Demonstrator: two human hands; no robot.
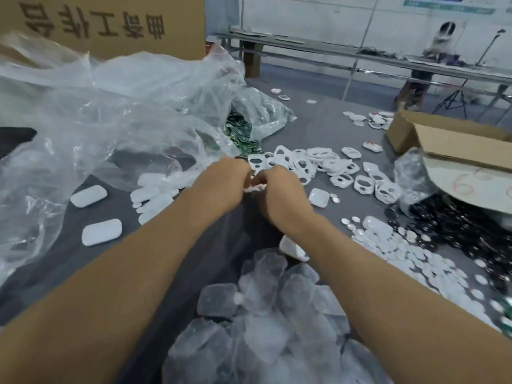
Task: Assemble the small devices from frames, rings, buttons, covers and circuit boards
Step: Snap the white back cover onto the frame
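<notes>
White frame (256, 187) is pinched between the left hand (221, 184) and right hand (279, 195), held close together above the grey table (318, 128). Hold it steady and push gently, so the next piece goes in straight and nothing bends.

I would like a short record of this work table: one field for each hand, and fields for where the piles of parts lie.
left hand: fingers curled, holds a small white part, probably a frame
right hand: pinches the same part
frames: white pile on the table, just beyond the hands
circuit boards: green, spilling from a clear plastic bag
translucent covers: heap nearest the camera, between the forearms
buttons: small white discs, spread at right
black rings: dark heap, far right, beside the cardboard box
</notes>
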